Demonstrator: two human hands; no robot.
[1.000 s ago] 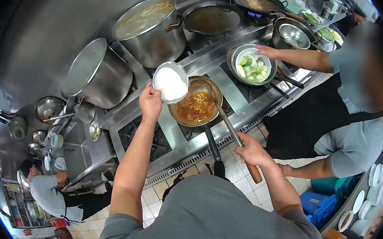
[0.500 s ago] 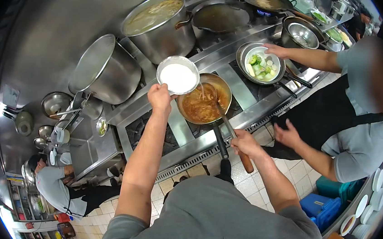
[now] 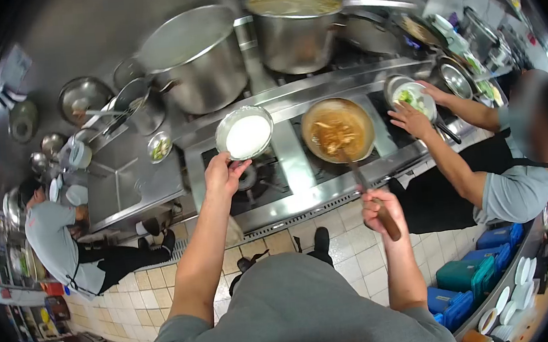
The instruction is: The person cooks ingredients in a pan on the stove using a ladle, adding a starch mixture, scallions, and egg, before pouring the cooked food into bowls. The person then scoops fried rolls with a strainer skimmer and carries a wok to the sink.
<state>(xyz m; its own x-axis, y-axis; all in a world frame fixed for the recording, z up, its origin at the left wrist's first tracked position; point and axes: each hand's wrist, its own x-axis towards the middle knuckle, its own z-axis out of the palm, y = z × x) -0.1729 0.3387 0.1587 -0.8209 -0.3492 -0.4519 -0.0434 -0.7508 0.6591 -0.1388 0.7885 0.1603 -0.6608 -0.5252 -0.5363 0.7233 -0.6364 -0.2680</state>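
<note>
My left hand [image 3: 224,176] grips the near rim of a metal bowl [image 3: 270,136], which holds white liquid [image 3: 246,136] and hangs over the left burner. In my right hand [image 3: 382,210] is the wooden handle of a ladle [image 3: 358,175]. Its metal shaft slants down into a frying pan [image 3: 365,122] on the stove, and the ladle's head is hard to make out in the brown sauce [image 3: 336,136]. Most of the pan's handle is hidden from view.
At the right, a co-worker's hands [image 3: 411,120] are at a bowl of green vegetables [image 3: 416,98]. Two large stockpots [image 3: 207,76] stand behind the burners. A sink [image 3: 103,192] and a small dish of food [image 3: 160,146] are on the left, where another person stands.
The bowl has moved left, away from above the pan, and the thin stream of liquid from it has stopped. My view has shifted. The co-worker's lower hand has reached toward the vegetable bowl.
</note>
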